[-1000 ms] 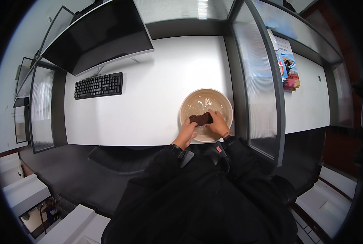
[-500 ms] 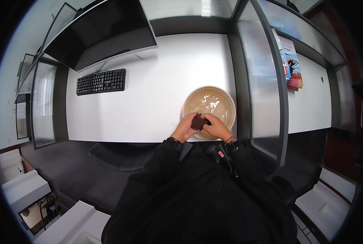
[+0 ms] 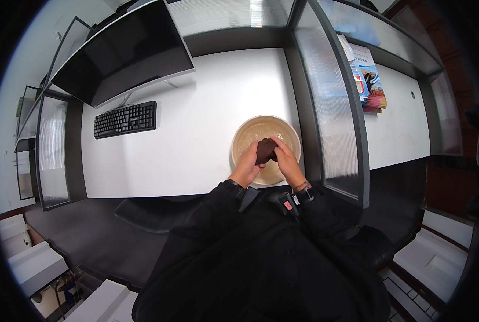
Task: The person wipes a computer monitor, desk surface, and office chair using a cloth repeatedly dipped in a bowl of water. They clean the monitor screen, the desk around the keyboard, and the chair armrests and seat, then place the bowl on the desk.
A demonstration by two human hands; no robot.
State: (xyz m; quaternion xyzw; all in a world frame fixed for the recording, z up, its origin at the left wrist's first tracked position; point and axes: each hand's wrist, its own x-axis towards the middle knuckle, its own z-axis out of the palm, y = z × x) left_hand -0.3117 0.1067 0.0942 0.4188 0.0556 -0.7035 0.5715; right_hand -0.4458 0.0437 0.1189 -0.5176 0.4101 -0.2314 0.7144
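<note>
A bunched dark brown cloth (image 3: 265, 152) is held between my two hands above a round beige basin (image 3: 235, 140). Water (image 3: 258, 130) glints in the basin. My left hand (image 3: 245, 165) wraps the cloth's left side, fingers closed. From the right, my right hand (image 3: 288, 162) grips the other side, its fingertips curled over the top. The hands and cloth cover the near middle of the basin, so part of the water is hidden.
The basin stands on a white desk (image 3: 196, 134), close to the right partition (image 3: 333, 107). A black keyboard (image 3: 125, 119) and a monitor (image 3: 126, 59) are at the left. Booklets (image 3: 369, 80) lie on the neighbouring desk. A dark chair (image 3: 143, 216) is at the desk's front edge.
The whole view has shifted and tilted slightly. My hands have raised the cloth a little, and my right hand has turned more upright, with more of the cloth showing.
</note>
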